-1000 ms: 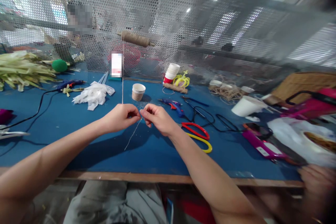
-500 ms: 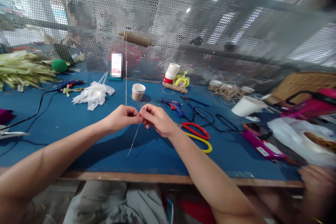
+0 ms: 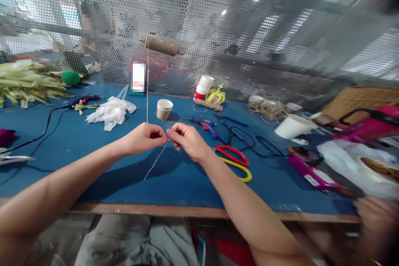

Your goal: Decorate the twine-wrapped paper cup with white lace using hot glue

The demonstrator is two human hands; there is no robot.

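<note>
A thin twine [image 3: 147,87] runs down from a spool of twine [image 3: 162,46] mounted in front of the perforated screen. It passes to my left hand [image 3: 146,138], whose thumb and fingertips are pinched on it. Just beside it, nearly touching, my right hand [image 3: 185,139] pinches the twine too. A loose end of the twine [image 3: 155,163] hangs below the fingertips toward the table. Behind my hands stands a small paper cup [image 3: 164,109] with a brown lower part. Red and yellow handled scissors [image 3: 234,162] lie by my right forearm.
Left are crumpled white fabric [image 3: 111,112], a glue gun [image 3: 84,99] and pale husks [image 3: 28,81]. Right lie a blue glue gun [image 3: 205,126], black cable, a white cup [image 3: 294,126] and a purple device [image 3: 313,172]. Another person's hand [image 3: 378,212] is at the right edge.
The hanging twine end has swung left and slightly up. The twine from the spool has shifted a little left. Both hands stay almost in place, still pinching.
</note>
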